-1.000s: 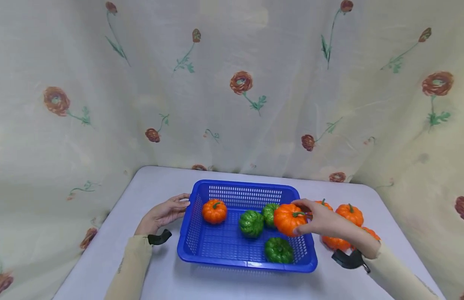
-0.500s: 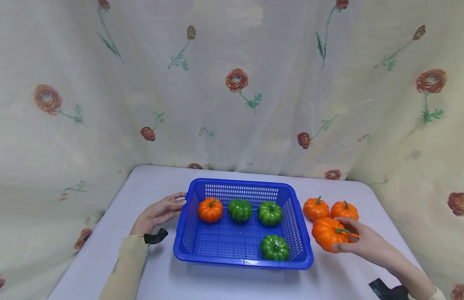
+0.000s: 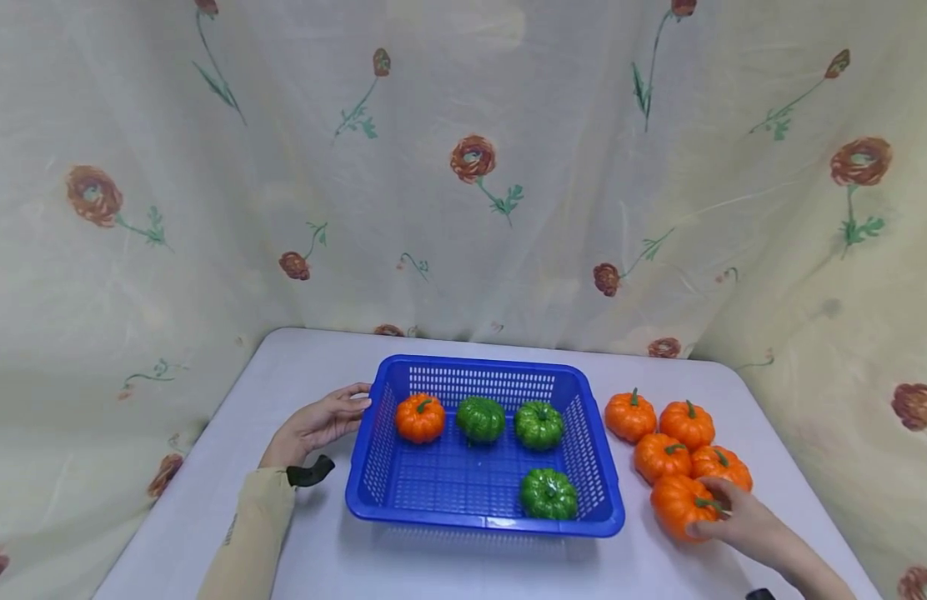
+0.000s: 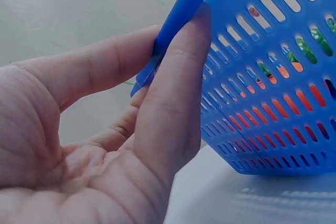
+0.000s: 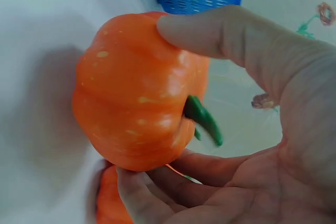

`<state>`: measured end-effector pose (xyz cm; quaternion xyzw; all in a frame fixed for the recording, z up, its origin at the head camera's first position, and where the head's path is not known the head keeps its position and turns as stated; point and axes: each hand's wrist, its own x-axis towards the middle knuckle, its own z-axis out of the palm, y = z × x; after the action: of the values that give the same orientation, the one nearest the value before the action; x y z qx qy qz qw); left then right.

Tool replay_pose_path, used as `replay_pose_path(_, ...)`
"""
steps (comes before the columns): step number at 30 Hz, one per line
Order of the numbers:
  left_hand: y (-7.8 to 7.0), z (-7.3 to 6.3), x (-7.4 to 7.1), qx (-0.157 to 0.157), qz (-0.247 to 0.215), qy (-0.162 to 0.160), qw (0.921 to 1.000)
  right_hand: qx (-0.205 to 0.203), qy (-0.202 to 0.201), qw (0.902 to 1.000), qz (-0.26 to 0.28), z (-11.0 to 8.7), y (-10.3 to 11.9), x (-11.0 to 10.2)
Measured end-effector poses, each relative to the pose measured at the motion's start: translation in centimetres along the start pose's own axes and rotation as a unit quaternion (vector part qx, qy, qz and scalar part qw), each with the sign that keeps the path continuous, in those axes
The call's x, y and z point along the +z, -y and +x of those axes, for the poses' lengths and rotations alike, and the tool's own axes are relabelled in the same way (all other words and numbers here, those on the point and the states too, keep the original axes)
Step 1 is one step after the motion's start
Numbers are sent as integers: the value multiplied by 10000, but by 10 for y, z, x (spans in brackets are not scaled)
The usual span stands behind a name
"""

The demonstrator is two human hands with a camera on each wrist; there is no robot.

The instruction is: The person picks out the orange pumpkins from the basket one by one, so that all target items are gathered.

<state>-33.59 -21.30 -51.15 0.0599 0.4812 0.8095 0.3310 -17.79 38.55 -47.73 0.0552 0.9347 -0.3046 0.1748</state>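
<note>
A blue plastic basket (image 3: 482,523) stands on the table. Its left rim is pinched between thumb and fingers of my left hand (image 3: 321,425), which the left wrist view shows close up. Inside lie one orange pumpkin (image 3: 420,418) and three green pumpkins, one at the back middle (image 3: 481,419), one at the back right (image 3: 538,425) and one at the front right (image 3: 548,493). Right of the basket, my right hand (image 3: 752,525) holds another small orange pumpkin (image 5: 136,93) with a green stem, thumb on one side and fingers on the other.
Several orange pumpkins sit in a cluster right of the basket, among them a back left one (image 3: 630,417) and a right one (image 3: 722,469). The white table (image 3: 313,558) ends against a flowered curtain (image 3: 463,250) at the back and sides.
My right hand has carried the orange pumpkin out of the basket, rightward and down beside the others. A green pumpkin in the basket now lies further left. The left hand stays on the rim.
</note>
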Motion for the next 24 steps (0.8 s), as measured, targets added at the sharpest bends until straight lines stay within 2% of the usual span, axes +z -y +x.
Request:
replay_pose_path(6, 1, 1, -2, 23, -54, 30, 10000, -170, -92, 9998, -42, 2, -1, 6)
replay_pose_path(14, 2, -1, -1, -1, -78, -48, 10000, 11, -87, 9996, -264, 2, -5, 5)
replay_pose_path(20, 0, -1, 0, 26, -66, 21, 10000, 228, 29, 9994, -264, 6, -7, 6)
replay_pose_path(24, 0, 0, 0, -5, -49, 19, 10000, 99, -37, 9985, -546, 5, -6, 4)
